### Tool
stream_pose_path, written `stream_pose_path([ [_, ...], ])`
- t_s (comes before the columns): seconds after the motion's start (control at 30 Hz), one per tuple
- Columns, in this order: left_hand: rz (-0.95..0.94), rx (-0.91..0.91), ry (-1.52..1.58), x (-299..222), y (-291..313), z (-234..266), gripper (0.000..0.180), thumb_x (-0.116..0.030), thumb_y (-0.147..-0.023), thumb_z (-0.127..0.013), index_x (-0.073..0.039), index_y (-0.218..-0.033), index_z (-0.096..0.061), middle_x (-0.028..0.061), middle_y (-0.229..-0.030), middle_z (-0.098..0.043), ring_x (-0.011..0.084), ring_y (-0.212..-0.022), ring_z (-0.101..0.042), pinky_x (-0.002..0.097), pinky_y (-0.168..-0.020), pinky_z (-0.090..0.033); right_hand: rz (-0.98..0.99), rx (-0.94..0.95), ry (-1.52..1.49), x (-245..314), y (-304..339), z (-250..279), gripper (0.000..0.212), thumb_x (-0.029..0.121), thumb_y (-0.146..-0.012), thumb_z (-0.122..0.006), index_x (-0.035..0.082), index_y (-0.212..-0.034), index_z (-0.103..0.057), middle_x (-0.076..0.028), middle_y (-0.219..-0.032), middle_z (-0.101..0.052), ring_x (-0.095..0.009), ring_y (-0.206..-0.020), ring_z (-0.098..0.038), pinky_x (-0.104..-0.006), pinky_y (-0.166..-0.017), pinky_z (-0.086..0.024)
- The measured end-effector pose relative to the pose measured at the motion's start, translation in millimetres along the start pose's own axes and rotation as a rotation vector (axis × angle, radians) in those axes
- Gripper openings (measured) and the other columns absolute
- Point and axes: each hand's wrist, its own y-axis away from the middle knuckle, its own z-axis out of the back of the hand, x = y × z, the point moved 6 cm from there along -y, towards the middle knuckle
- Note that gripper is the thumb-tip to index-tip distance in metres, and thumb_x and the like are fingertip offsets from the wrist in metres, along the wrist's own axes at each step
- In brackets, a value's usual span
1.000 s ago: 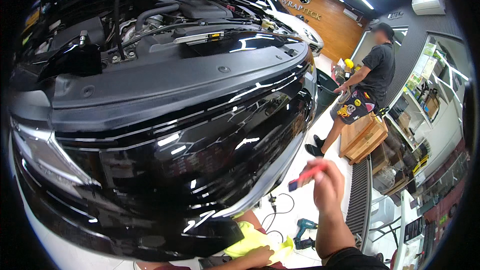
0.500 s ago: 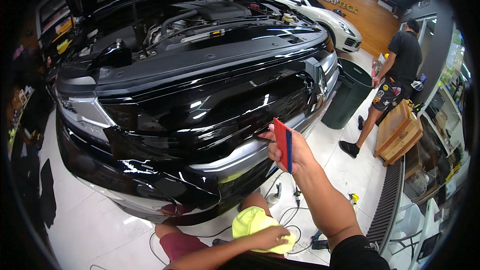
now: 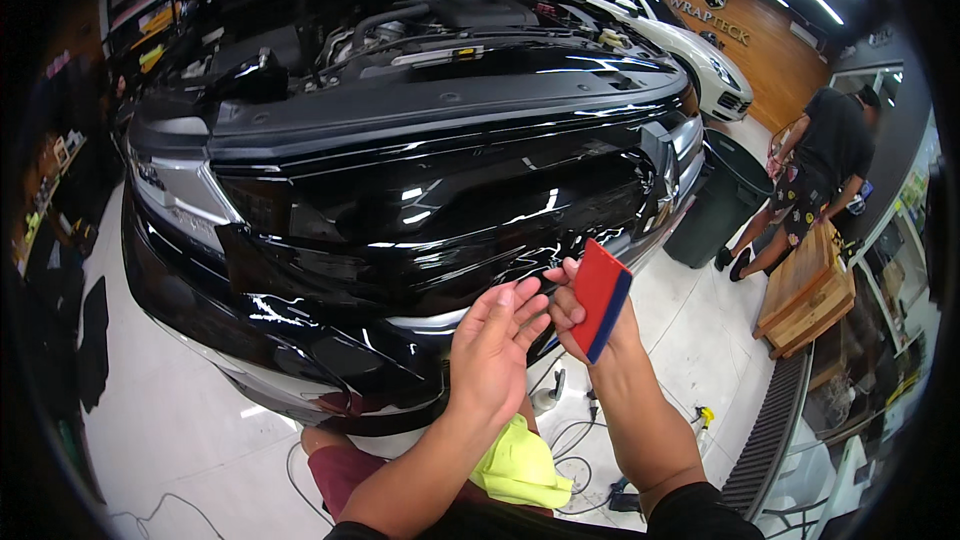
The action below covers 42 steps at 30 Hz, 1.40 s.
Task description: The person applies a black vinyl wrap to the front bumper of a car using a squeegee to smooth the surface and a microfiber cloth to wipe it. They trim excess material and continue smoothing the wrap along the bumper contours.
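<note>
Red, with a dark blue edge, the flat squeegee (image 3: 602, 298) is pinched in the right hand (image 3: 580, 315), just in front of the black car's glossy front end (image 3: 420, 210). The left hand (image 3: 492, 350) is open beside it, fingers stretched toward the bodywork, gripping nothing. A yellow-green cloth (image 3: 520, 465) lies lower, over the person's knee.
</note>
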Motion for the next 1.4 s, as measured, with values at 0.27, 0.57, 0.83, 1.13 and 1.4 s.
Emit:
stream_pose_path([
  [0.27, 0.212, 0.037, 0.248, 9.5, -1.1, 1.1, 0.025, -0.028, -0.104, -0.059, -0.010, -0.121, -0.062, 0.0055, -0.110, -0.069, 0.0173, -0.097, -0.062, 0.0348, -0.085, -0.051, -0.117, 0.095, 0.027, -8.2, -3.2, -0.1, 0.036, 0.032, -0.099, -0.065, -0.004, -0.098, -0.062, -0.006, -0.067, -0.059, -0.013, -0.045, -0.048, -0.0264, -0.044, -0.037],
  [0.57, -0.095, 0.122, -0.044, -3.6, 5.6, -5.3, 0.029, -0.014, -0.103, -0.057, -0.004, -0.131, -0.056, 0.0112, -0.136, -0.058, 0.0161, -0.110, -0.060, 0.0316, -0.097, -0.046, -0.068, 0.115, -0.055, -13.5, -8.0, -3.9, 0.019, 0.021, -0.096, -0.068, 0.002, -0.094, -0.064, -0.011, -0.082, -0.070, -0.012, -0.045, -0.050, -0.0267, -0.044, -0.035],
  [0.83, -0.045, 0.236, 0.302, -13.1, -7.6, 0.2, 0.020, -0.015, -0.104, -0.055, -0.006, -0.119, -0.064, 0.0158, -0.132, -0.063, 0.0305, -0.134, -0.052, 0.0417, -0.111, -0.044, -0.106, 0.212, -0.276, -17.1, -6.1, -6.6, 0.021, 0.020, -0.102, -0.060, 0.004, -0.090, -0.067, -0.016, -0.096, -0.075, -0.010, -0.044, -0.050, -0.0247, -0.044, -0.036],
  [1.13, 0.032, 0.336, 0.244, -25.1, -1.5, -4.6, 0.033, -0.019, -0.105, -0.052, 0.004, -0.126, -0.062, 0.0276, -0.141, -0.054, 0.0398, -0.141, -0.043, 0.0502, -0.122, -0.029, 0.041, 0.335, -0.176, -3.6, 0.6, -11.9, 0.025, 0.010, -0.103, -0.055, 0.012, -0.080, -0.064, -0.012, -0.093, -0.075, -0.009, -0.042, -0.044, -0.0247, -0.045, -0.032],
  [1.4, 0.005, 0.332, 0.258, -20.1, -4.2, -4.2, 0.034, -0.004, -0.099, -0.052, 0.006, -0.131, -0.059, 0.0275, -0.142, -0.054, 0.0383, -0.141, -0.044, 0.0504, -0.123, -0.028, -0.031, 0.322, -0.310, -16.8, -2.4, -10.3, 0.007, 0.016, -0.106, -0.051, 0.011, -0.107, -0.056, -0.014, -0.115, -0.071, -0.005, -0.037, -0.041, -0.0206, -0.040, -0.029],
])
